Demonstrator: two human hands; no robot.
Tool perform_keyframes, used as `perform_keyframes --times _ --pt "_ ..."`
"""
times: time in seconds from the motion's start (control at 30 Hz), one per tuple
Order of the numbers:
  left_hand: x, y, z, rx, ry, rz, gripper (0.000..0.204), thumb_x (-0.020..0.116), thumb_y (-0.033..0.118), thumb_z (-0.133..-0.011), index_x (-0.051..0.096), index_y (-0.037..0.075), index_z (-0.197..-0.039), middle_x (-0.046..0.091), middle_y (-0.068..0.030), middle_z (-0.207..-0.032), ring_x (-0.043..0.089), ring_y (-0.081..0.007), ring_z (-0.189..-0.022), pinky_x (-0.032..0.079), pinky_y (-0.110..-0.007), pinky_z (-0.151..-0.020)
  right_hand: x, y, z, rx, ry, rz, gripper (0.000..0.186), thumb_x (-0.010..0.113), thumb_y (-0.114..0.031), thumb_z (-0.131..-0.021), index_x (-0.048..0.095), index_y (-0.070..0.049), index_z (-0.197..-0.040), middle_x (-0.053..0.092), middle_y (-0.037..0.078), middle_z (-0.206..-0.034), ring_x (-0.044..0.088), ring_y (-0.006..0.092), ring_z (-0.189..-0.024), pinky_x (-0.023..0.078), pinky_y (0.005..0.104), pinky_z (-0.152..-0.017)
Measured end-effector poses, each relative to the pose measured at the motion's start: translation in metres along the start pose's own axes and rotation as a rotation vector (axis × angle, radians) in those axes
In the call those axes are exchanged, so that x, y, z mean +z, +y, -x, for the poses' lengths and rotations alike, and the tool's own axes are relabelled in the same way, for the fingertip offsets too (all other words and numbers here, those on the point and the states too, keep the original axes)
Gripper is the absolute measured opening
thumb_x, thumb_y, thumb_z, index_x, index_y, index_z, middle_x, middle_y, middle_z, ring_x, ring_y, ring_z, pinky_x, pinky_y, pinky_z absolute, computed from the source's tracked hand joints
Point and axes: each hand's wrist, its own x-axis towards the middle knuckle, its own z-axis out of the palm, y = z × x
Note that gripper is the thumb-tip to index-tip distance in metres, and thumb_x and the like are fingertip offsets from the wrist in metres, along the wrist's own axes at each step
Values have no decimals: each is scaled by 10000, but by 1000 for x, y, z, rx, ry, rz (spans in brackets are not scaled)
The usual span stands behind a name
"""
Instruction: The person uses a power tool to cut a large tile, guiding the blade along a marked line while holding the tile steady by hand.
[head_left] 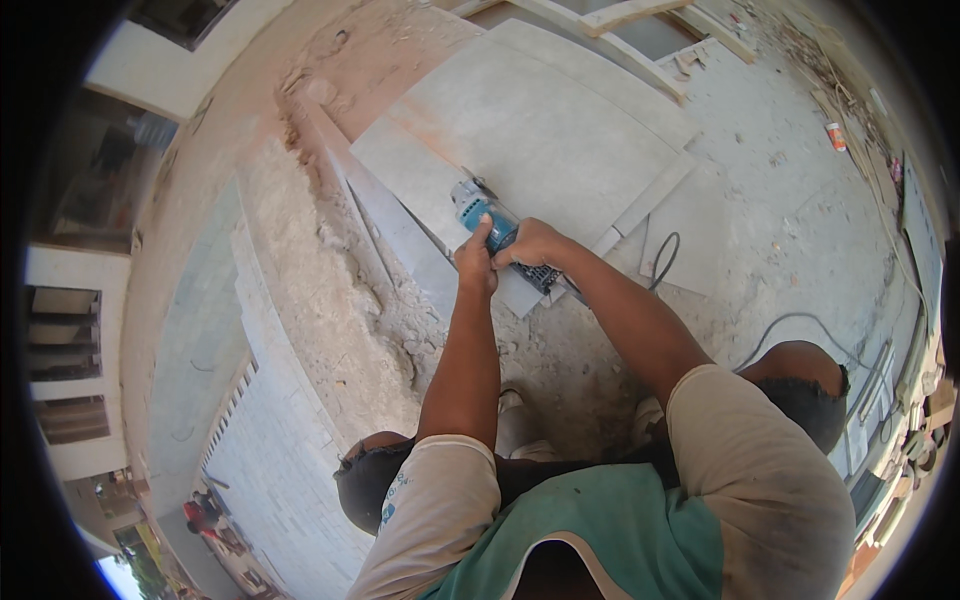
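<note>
Both of my hands are closed round a blue angle grinder (502, 232) with a metal head at its upper left and a black rear housing. My left hand (477, 255) grips the body from the left, thumb pointing up along it. My right hand (530, 242) holds it from the right, just behind. The grinder's head is over a large pale grey slab (540, 110), where a faint reddish streak runs from the head toward the upper left. A dark cable (670, 255) loops to the right of the slab.
Long cut strips (395, 240) lie beside broken, rubble-strewn concrete (330, 320). Wooden frame pieces (630, 15) are at the top; scattered debris and an orange-white container (835, 135) are at the right. A tiled surface (265, 470) and buildings line the left, with a person in red (200, 515) far off.
</note>
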Motion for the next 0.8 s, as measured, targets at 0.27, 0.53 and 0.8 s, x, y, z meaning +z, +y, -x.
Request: perform_keyframes --times 0.27,0.53,0.8 --pt "0 -3 4 3 -11 5 432 697 237 -930 544 -53 -1211 638 -135 -1089 662 -256 -944 558 -379 -800 0 1 3 11 -13 31 688 859 -426 -556 705 127 -936 704 274 -960 706 338 -869 542 368 -767" --pt "-2 -8 4 41 22 57 410 774 201 -868 607 -112 -1075 659 -141 -1003 669 -232 -826 570 -359 -698 3 4 6 19 -9 32 690 857 -432 -547 708 120 -933 705 270 -962 706 339 -868 541 368 -767" --pt "-2 -11 4 40 14 54 439 770 209 -872 587 -126 -1089 654 -146 -996 668 -234 -822 567 -362 -701 2 7 7 21 -13 39 686 861 -431 -548 708 119 -928 705 270 -948 706 344 -858 541 375 -766"
